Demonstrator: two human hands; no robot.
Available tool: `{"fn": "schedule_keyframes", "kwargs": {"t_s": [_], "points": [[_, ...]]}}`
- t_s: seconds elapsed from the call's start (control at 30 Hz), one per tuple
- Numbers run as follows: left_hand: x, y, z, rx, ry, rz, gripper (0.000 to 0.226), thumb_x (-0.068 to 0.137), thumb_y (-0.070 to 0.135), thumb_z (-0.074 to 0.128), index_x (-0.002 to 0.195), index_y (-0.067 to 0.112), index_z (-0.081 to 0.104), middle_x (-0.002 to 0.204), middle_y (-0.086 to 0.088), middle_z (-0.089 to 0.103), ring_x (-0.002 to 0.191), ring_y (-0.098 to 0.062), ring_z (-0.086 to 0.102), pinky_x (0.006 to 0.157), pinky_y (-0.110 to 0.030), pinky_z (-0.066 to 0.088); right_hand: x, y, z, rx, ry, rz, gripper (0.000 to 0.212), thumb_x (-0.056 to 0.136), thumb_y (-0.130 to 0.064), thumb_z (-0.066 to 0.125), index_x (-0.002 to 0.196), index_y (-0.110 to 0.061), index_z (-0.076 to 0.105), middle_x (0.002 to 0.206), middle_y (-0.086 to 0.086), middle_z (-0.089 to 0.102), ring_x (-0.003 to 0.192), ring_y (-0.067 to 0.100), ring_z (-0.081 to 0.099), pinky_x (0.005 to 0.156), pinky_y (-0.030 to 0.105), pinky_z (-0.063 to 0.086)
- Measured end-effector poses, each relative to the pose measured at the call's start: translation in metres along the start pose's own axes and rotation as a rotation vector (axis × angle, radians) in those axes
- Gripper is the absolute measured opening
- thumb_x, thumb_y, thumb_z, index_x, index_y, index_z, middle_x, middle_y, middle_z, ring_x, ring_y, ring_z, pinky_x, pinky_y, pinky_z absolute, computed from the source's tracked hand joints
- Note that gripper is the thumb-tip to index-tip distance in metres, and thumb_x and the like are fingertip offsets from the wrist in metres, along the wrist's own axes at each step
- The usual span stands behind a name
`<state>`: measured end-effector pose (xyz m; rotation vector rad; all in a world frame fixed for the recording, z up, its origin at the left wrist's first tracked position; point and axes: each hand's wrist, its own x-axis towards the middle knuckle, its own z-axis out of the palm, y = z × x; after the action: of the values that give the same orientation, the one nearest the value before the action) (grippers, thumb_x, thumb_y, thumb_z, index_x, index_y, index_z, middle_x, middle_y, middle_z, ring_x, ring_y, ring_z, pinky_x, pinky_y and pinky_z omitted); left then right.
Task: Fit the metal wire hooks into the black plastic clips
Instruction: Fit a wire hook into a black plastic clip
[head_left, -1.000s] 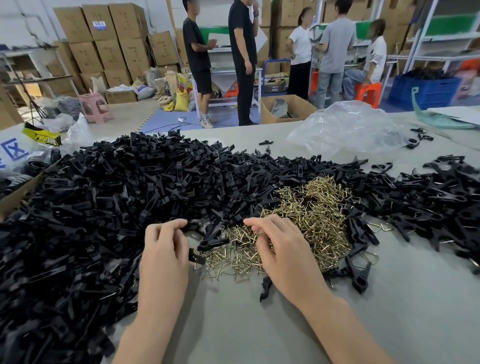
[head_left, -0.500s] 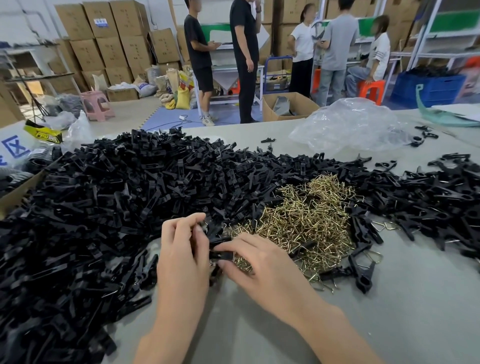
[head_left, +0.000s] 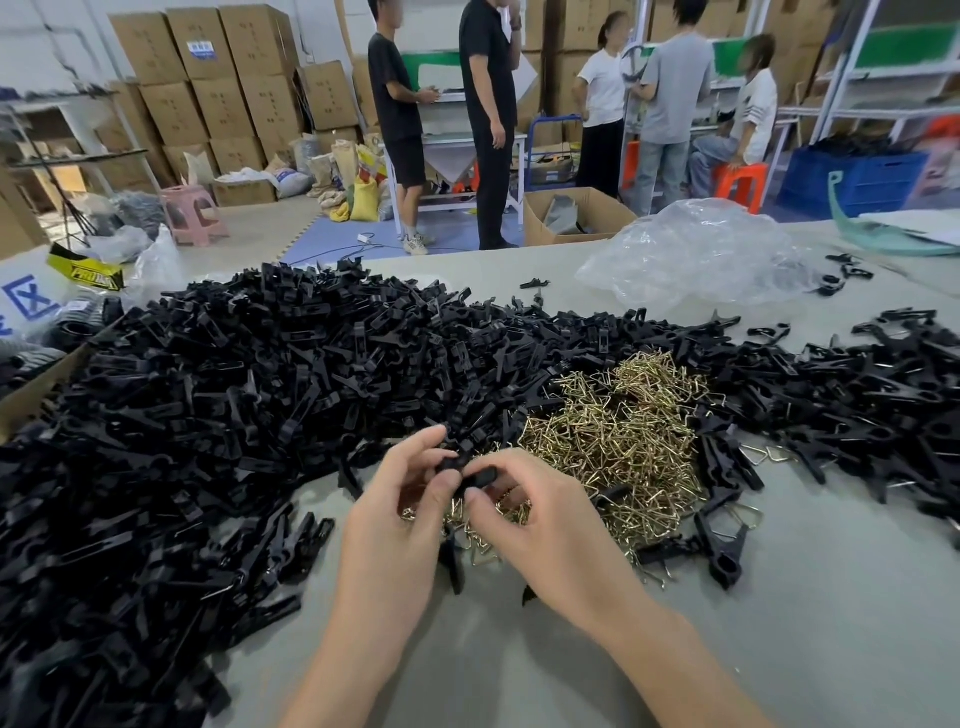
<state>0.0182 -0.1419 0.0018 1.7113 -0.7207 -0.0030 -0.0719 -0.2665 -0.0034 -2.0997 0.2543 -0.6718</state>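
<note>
A small black plastic clip is held between both hands just above the table. My left hand pinches its left end with thumb and fingers. My right hand pinches its right end. Whether a wire hook is in my fingers is hidden. Under and right of the hands lies a heap of gold metal wire hooks. A very large pile of loose black clips fills the table's left and middle; more black clips spread to the right.
The grey table shows bare surface at the front right. A crumpled clear plastic bag lies at the back right. A cardboard box edge sits at the far left. Several people stand beyond the table among stacked cartons.
My hands left the piles and came together. The left lifted a black clip, the right came off the hook heap, and both now hold the clip a little higher.
</note>
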Motion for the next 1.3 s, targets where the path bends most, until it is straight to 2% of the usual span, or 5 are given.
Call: {"fn": "schedule_keyframes", "kwargs": {"t_s": [0.4,0.63,0.8,0.93,1.3], "points": [[-0.002,0.008,-0.004,-0.264,0.041,-0.141,0.027,0.078,0.038,0.071,0.104,0.036,0.074,0.086,0.017,0.074,0.078,0.005,0.065,0.071,-0.007,0.047,0.008,-0.002,-0.007,0.546,0.107,0.176,0.021,0.095,-0.013,0.067,0.086,-0.006,0.05,0.097,-0.002,0.078,0.091,0.013,0.074,0.083,0.022,0.056],[-0.003,0.01,-0.001,-0.388,-0.025,-0.18,0.022,0.082,0.029,0.07,0.102,0.022,0.071,0.075,0.006,0.065,0.061,-0.01,0.056,0.057,-0.016,0.049,0.012,0.002,-0.01,0.638,0.094,0.25,0.042,0.08,-0.038,0.074,0.099,-0.005,0.058,0.083,0.005,0.075,0.068,0.015,0.066,0.063,0.022,0.054],[-0.003,0.004,-0.001,-0.305,-0.052,-0.176,0.014,0.095,0.025,0.063,0.103,0.032,0.073,0.061,0.003,0.058,0.055,-0.009,0.053,0.053,-0.022,0.048,0.016,0.013,-0.008,0.756,0.1,0.264,0.012,0.099,-0.011,0.059,0.111,-0.01,0.059,0.097,0.006,0.077,0.089,0.017,0.075,0.074,0.022,0.057],[-0.004,0.002,0.0,-0.236,-0.046,-0.171,0.015,0.093,0.03,0.066,0.103,0.041,0.066,0.078,0.012,0.067,0.062,-0.006,0.058,0.059,-0.016,0.047,0.017,0.016,-0.008,0.838,0.076,0.324,0.025,0.102,-0.004,0.054,0.121,-0.017,0.062,0.107,0.006,0.076,0.104,0.023,0.074,0.082,0.025,0.058],[-0.003,0.001,-0.001,-0.198,-0.061,-0.151,0.008,0.089,0.028,0.072,0.095,0.034,0.07,0.069,0.011,0.068,0.063,-0.004,0.061,0.062,-0.013,0.046,0.015,0.011,-0.012,0.758,-0.021,0.31,0.037,0.099,-0.003,0.059,0.129,-0.025,0.063,0.115,-0.003,0.076,0.11,0.013,0.07,0.087,0.026,0.057]]}}
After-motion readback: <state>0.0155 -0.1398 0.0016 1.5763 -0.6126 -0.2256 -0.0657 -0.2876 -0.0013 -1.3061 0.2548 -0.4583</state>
